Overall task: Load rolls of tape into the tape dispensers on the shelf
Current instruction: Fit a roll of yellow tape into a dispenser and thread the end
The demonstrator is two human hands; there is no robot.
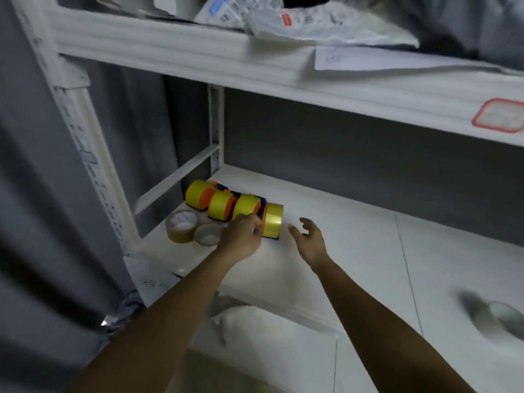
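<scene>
Several orange tape dispensers with yellow tape rolls stand in a row on the white shelf point(354, 222), from the far-left one point(197, 192) to the nearest one point(272, 220). My left hand point(242, 236) touches the orange side of the nearest dispenser, fingers curled against it. My right hand point(309, 239) hovers just right of that dispenser, fingers apart, holding nothing. Two loose rolls lie flat at the shelf's front left: a brown roll point(181, 226) and a clear roll point(208, 234), partly hidden by my left hand.
A white upright post point(93, 165) and a diagonal brace point(175, 180) bound the shelf on the left. The upper shelf point(255, 58) overhangs, loaded with papers and bags. A grey curtain hangs at left. Another blurred tape roll point(499, 316) lies at the shelf's right.
</scene>
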